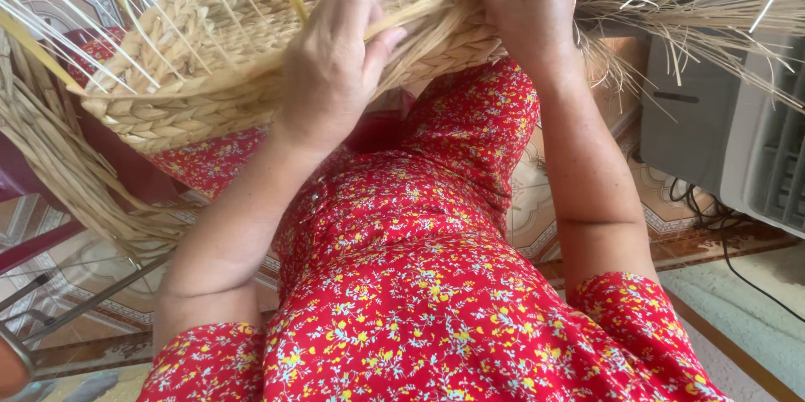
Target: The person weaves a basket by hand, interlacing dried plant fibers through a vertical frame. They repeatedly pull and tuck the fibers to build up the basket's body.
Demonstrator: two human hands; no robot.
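The woven basket [193,58] rests on the person's lap, at eleven o'clock from the dress [402,268]; the left hand [335,58] lies on its rim, the right hand [524,0] at two o'clock of it; loose straw [688,8] spreads toward three o'clock, over the fan housing [738,134]; a braided strand [67,176] hangs at eight o'clock.

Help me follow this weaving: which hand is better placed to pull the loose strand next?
Probably the right hand: it pinches the strands at the woven basket edge, while the left hand lies over the weave, steadying it.
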